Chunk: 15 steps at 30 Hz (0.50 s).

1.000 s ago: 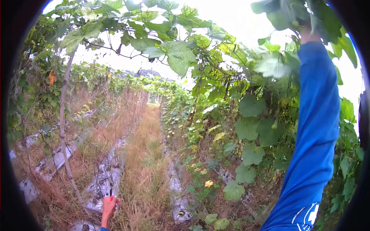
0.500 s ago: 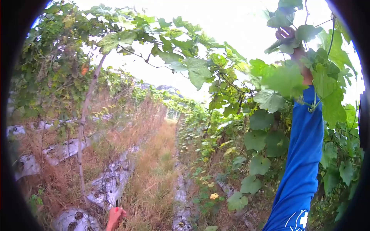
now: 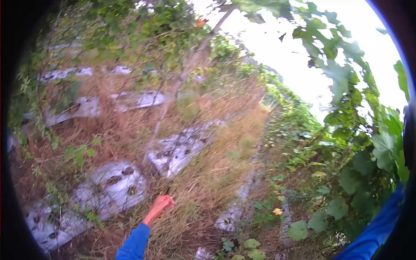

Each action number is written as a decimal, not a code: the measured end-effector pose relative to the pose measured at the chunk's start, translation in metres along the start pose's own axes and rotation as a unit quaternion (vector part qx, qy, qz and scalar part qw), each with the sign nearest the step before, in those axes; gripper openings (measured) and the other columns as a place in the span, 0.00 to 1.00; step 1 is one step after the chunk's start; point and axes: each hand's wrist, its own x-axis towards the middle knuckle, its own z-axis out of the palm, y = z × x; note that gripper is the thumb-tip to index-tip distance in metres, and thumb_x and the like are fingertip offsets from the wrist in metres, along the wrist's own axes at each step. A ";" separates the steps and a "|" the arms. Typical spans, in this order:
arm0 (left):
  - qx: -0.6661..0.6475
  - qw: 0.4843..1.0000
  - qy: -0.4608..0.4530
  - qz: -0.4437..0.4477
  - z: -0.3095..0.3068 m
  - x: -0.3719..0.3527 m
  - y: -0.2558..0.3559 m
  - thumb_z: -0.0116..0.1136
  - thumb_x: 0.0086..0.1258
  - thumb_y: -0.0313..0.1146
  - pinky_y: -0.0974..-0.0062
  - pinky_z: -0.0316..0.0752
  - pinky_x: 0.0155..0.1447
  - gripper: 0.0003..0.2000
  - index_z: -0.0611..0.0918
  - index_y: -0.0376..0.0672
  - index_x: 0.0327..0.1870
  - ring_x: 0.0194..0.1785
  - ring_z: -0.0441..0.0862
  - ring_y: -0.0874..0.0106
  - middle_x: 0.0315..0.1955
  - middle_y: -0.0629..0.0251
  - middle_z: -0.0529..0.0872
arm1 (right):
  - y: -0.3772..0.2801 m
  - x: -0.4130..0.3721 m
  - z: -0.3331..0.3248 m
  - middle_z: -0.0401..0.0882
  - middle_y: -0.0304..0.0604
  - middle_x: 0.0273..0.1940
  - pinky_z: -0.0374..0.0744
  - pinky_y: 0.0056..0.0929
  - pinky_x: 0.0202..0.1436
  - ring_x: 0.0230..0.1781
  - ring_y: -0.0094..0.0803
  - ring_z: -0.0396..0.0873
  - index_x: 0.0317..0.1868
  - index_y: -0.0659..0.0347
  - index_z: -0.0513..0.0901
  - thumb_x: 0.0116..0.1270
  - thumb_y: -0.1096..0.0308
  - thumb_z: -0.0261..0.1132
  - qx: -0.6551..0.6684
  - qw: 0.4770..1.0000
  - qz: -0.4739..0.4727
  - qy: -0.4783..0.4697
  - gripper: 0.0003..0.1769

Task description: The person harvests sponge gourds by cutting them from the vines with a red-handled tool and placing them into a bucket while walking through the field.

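Note:
My left hand (image 3: 161, 206) is at the lower middle, coming out of a blue sleeve (image 3: 133, 243), its fingers closed. A bit of red shows at the fingers, and something thin and dark sticks up just above them; I cannot make out what it is. Dry grass (image 3: 190, 203) lies behind and around this hand. Only the blue right sleeve (image 3: 375, 227) shows at the lower right edge; my right hand itself is out of sight. Broad green vine leaves (image 3: 383, 149) hang right above that sleeve.
Torn silvery plastic sheeting (image 3: 115, 180) with holes covers the beds on the left. A slanting wooden pole (image 3: 177, 84) holds up vines. A dry grass path (image 3: 236, 151) runs away between the rows, with leafy vines (image 3: 299, 143) to its right.
The view has turned left and tilted. My right hand, raised among the leaves before, has left the view. My left hand appears farther up and right, with more of its sleeve showing.

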 end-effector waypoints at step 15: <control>-0.004 0.983 0.045 -0.179 -0.132 -0.091 -0.105 0.55 0.70 0.53 0.84 0.55 0.17 0.19 0.82 0.44 0.39 0.16 0.62 0.87 0.25 0.72 0.84 | -0.135 -0.168 0.159 0.86 0.50 0.41 0.78 0.32 0.52 0.46 0.40 0.82 0.43 0.59 0.87 0.72 0.50 0.54 0.009 0.954 0.076 -0.290 0.23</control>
